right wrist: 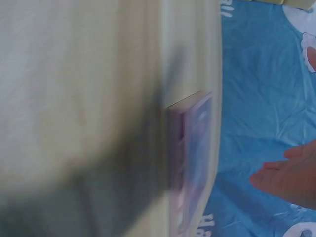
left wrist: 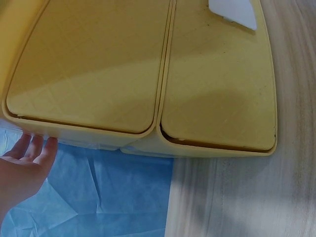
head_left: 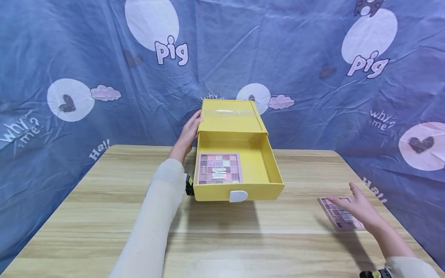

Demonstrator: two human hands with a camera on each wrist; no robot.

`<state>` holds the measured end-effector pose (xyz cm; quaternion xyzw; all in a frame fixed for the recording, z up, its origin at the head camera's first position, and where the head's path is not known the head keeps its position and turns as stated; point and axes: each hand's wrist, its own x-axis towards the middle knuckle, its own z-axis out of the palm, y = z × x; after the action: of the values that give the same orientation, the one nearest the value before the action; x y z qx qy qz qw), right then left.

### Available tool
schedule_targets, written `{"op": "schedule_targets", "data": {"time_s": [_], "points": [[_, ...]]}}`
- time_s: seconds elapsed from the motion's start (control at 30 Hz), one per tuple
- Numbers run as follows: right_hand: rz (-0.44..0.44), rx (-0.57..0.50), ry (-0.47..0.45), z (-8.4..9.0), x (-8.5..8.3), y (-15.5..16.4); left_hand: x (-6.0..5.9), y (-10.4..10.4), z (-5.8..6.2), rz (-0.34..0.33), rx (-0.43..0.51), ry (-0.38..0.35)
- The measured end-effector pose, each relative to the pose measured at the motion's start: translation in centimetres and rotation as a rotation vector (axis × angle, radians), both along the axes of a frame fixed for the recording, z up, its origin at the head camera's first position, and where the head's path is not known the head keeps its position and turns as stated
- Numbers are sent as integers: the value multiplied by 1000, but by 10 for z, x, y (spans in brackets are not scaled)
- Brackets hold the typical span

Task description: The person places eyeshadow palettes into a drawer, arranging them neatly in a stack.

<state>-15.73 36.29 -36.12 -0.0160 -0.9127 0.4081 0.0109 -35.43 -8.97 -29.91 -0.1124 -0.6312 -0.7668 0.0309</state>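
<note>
Left hand (head_left: 189, 131) rests flat-fingered against the yellow drawer box (head_left: 231, 119) at 12 o'clock on the desk (head_left: 104, 200). Right hand (head_left: 359, 208), grip open and holding nothing, hovers over the eyeshadow palette (head_left: 335, 216) at 4 o'clock. Looks thin, rigid and probably crack-prone; I'd pinch the long edges.

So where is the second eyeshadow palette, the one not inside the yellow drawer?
In the head view the second palette lies flat on the wooden table, near its right edge, just under the open right hand.
</note>
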Motion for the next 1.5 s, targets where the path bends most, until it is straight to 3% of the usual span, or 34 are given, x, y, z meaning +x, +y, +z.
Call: {"op": "schedule_targets", "data": {"time_s": [0.3,0.5,0.93,1.13,1.5], "points": [[-89,73,0,-22,13,16,2,-1,-2,0,-13,-2],[-145,195,-34,-37,20,20,3,1,-2,4,-12,-3],[-157,361,-154,-42,22,26,2,-1,-2,-8,-8,15],[-160,448,-126,-48,23,24,0,0,-3,-4,12,18],[-179,406,-105,-49,26,22,-1,0,-2,-4,-1,11]]}}
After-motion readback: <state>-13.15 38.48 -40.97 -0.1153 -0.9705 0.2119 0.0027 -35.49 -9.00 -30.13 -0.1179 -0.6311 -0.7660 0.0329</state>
